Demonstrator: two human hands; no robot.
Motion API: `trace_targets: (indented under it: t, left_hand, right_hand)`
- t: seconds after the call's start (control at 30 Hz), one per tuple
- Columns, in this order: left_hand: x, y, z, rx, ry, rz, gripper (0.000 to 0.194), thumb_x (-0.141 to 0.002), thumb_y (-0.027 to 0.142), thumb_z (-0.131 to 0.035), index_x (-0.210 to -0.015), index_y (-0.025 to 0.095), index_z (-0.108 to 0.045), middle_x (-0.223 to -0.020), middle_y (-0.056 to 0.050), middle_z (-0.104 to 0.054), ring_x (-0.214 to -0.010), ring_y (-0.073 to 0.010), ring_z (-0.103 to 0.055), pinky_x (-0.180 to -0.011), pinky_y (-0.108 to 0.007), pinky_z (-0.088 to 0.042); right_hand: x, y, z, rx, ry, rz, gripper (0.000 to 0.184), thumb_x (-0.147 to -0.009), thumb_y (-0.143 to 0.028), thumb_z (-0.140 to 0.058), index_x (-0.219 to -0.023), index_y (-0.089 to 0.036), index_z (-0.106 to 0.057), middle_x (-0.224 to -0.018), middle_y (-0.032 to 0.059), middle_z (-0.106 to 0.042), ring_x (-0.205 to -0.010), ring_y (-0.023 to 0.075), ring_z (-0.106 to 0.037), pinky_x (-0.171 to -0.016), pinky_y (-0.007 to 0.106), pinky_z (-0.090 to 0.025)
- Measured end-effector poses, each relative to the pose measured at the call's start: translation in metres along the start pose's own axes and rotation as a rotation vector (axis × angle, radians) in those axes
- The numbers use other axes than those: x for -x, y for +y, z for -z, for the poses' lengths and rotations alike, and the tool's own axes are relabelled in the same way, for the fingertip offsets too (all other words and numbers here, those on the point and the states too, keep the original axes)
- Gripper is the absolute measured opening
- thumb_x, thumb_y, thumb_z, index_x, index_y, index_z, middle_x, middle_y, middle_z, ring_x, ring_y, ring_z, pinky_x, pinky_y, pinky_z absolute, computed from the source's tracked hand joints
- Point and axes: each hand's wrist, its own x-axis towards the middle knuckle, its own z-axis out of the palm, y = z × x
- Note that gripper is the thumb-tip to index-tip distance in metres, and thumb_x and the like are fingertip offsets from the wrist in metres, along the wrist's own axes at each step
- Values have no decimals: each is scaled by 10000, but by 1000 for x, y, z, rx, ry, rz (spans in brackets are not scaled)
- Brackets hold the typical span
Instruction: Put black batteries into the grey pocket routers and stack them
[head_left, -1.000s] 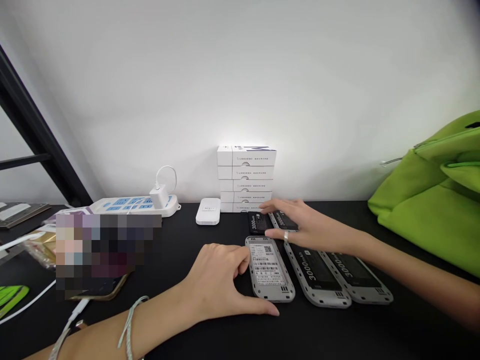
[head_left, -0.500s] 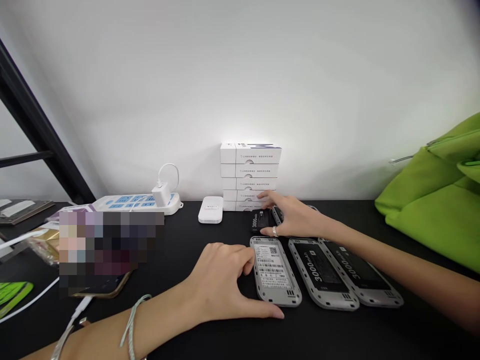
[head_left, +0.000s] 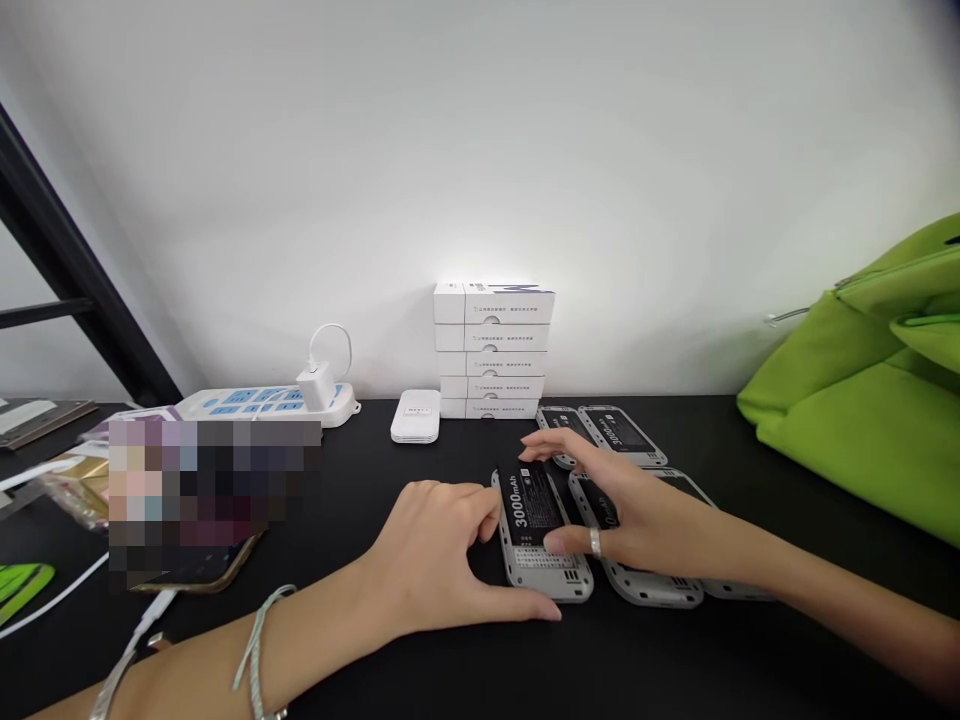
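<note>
The black battery (head_left: 531,505) sits over the gray case (head_left: 551,582), held end to end by the right hand (head_left: 630,495). The left hand (head_left: 439,555) is spread wide beside the case, on the worktop (head_left: 450,685). This looks like putting the battery in; next seems to need lining up, then a soft push.

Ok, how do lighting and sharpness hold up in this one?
Head view: the wall is brightest just above the stacked boxes, dimmer toward the upper corners; head view: the battery in the right hand is sharp enough to read "3000mAh"; head view: coarse pixel blocks hide part of the phone.
</note>
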Motion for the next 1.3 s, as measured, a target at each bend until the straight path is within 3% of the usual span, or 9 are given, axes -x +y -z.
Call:
trace_targets:
  t: [0.13,0.37,0.5,0.6,0.73,0.9,1.07,1.2,1.3]
  left_hand:
    - [0,0,0,4,8,-5,634,-617,768,-672,-631,196,-400,-548,64,-472,-449,-90,-370,-458,-248,-192]
    - [-1,-1,0,19,-6,7,641,-624,802,-641,-648,193,-443,-563,53,-489,-477,-110,-420,-468,-245,-207]
    - [0,-4,0,46,-12,-30,613,-724,789,-565,-662,192,-439,-562,54,-477,-475,-111,-408,-485,-249,-199]
    - [2,-7,-2,67,9,-74,568,-856,733,-432,-677,194,-423,-578,52,-460,-483,-112,-384,-501,-260,-197]
    - [2,-11,-4,122,23,-102,605,-917,729,-243,-672,196,-390,-591,43,-450,-500,-123,-387,-514,-271,-207]
    - [3,-12,-4,138,10,-98,658,-901,766,-152,-678,197,-396,-593,38,-445,-510,-131,-396,-524,-275,-208]
    - [4,-10,-3,137,2,-82,652,-901,766,-159,-679,197,-385,-592,39,-443,-505,-128,-391,-528,-274,-209]
    - [4,-10,-3,128,-9,-86,656,-884,787,-168,-689,198,-383,-602,41,-438,-500,-124,-375,-534,-274,-210]
    - [4,-10,-3,120,-14,-84,657,-878,793,-170,-693,199,-384,-603,41,-435,-502,-125,-368,-538,-276,-210]
  right_hand:
    - [6,0,-6,120,-15,-8,819,-795,-623,-625,-1453,-275,-283,-1488,109,-434,-1373,361,-374,-1081,520,-383]
    - [9,6,-22,516,-62,395,885,-878,-659,-491,-1516,-103,-233,-1513,240,-394,-1431,428,-255,-1117,684,-169]
    - [3,6,-13,448,-104,242,944,-817,-664,-574,-1545,-210,-180,-1529,187,-388,-1400,472,-298,-1085,716,-212]
    - [-3,4,-11,324,-137,68,1100,-699,-705,-655,-1553,-255,-130,-1570,154,-304,-1425,498,-192,-1073,696,-273]
    - [-4,2,-13,230,-50,77,1147,-604,-612,-764,-1532,-261,-188,-1500,134,-375,-1412,426,-263,-1132,631,-236]
    - [-11,8,16,-74,100,-97,977,-579,-556,-821,-1413,-322,-369,-1427,113,-480,-1291,376,-474,-1056,542,-417]
    - [-28,57,61,-148,308,-269,916,-556,-568,-817,-1336,-247,-460,-1440,176,-500,-1303,414,-463,-1044,549,-435]
    - [-27,100,87,85,186,-144,902,-560,-498,-834,-1357,-302,-460,-1506,87,-448,-1333,417,-432,-1067,536,-421]
    - [-22,114,94,159,48,-106,865,-617,-488,-808,-1381,-327,-435,-1505,52,-444,-1324,399,-446,-1085,526,-403]
